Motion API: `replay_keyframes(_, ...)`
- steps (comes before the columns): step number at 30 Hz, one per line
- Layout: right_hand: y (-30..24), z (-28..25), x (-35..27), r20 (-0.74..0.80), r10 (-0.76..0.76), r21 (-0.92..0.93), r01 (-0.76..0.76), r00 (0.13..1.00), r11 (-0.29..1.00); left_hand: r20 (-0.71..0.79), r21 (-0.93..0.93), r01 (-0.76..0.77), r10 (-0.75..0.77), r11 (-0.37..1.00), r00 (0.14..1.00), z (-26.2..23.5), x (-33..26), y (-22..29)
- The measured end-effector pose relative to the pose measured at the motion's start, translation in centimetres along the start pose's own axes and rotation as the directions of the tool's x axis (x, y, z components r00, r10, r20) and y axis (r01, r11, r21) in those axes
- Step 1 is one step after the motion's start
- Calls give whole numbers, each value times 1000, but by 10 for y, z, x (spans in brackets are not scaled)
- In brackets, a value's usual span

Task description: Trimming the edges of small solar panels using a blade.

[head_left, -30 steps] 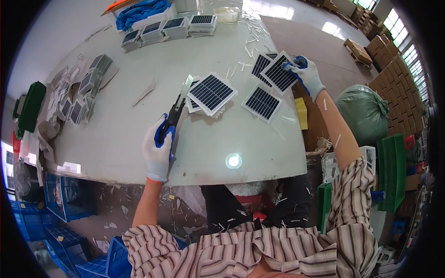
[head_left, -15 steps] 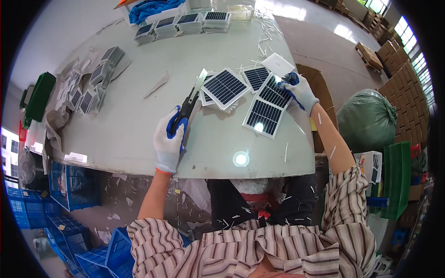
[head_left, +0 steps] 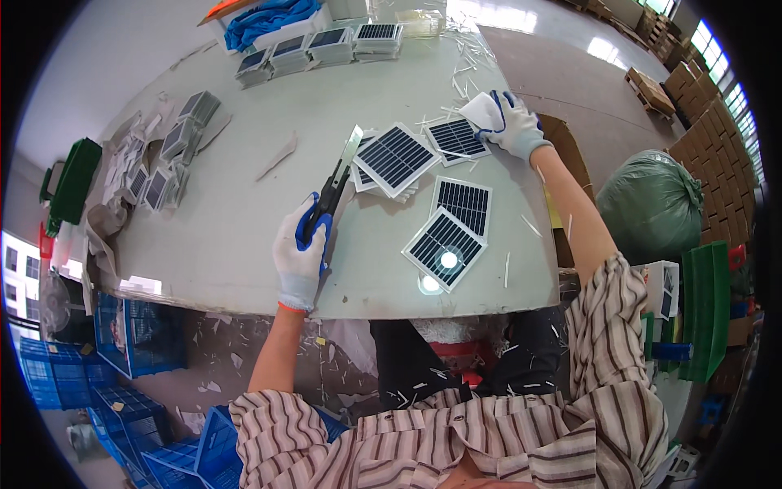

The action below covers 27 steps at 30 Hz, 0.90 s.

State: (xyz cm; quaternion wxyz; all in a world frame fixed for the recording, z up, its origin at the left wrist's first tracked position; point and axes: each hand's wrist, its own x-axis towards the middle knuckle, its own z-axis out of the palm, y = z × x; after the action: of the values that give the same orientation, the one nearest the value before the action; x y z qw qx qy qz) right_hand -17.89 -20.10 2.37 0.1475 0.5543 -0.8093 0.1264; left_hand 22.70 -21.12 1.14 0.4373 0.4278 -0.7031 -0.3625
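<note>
My left hand [head_left: 301, 248], in a white and blue work glove, is closed around a black utility knife [head_left: 332, 192] with its long blade out, pointing away from me. At the table's far right, my gloved right hand [head_left: 513, 126] spreads its fingers over a blank white panel [head_left: 481, 111], touching it. Just below that hand lies a small solar panel [head_left: 454, 140]. Left of it, another solar panel [head_left: 397, 160] tops a small pile. Closer to me, a tilted solar panel [head_left: 445, 248] overlaps the corner of a second one [head_left: 463, 205].
Stacked solar panels [head_left: 331, 46] line the table's far side, with more stacks [head_left: 186, 129] at the left. White trimmed strips [head_left: 466, 69] litter the far right edge. A cardboard box [head_left: 564, 147] stands beside the table, near a green sack [head_left: 652, 204]. Blue crates [head_left: 142, 334] sit at lower left.
My right hand has let go of the solar panels and moved away to the white panel. One solar panel now lies nearer me, turned askew. My left hand stays nearly still with the knife.
</note>
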Motion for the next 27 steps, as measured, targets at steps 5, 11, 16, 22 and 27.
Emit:
replay_keyframes(5,-6,-20,11,291,-89,54,77,953,996,17,41,14,-15,999,1000,-10,-3,-8)
replay_keyframes(11,37,-26,-37,-31,-8,375,19,999,927,-21,-51,45,-46,998,999,-8,-2,1)
replay_keyframes(16,3,-54,-92,-60,266,846,-93,962,525,-39,-169,219,-228,961,973,-4,-2,12)
replay_keyframes(22,-56,-50,-138,244,11,848,-219,970,483,-90,-239,218,-245,946,965,-3,-3,7)
replay_keyframes(27,-52,-64,-153,-164,44,396,25,986,918,-205,-304,180,-249,936,947,0,-3,-2)
